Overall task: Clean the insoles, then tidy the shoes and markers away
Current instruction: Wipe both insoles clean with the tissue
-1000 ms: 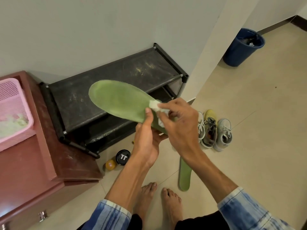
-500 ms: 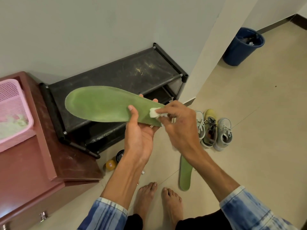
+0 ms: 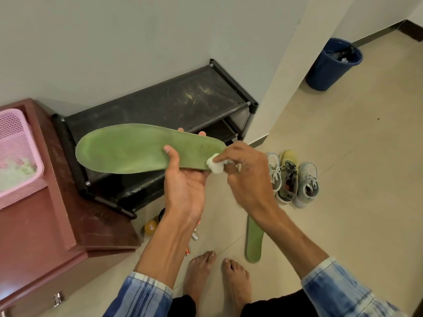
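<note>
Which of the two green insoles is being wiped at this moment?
The insole held up by the left hand: the right hand presses a white wad on its end. The other insole lies on the floor beside the bare feet, untouched.

A green insole point(image 3: 137, 149) is held level, face up, in the left hand point(image 3: 185, 181), with a white wad point(image 3: 215, 166) pressed on its right end. A second insole point(image 3: 254, 239) lies flat on the floor point(image 3: 343, 202) near pale shoes point(image 3: 294, 179) standing side by side.
</note>
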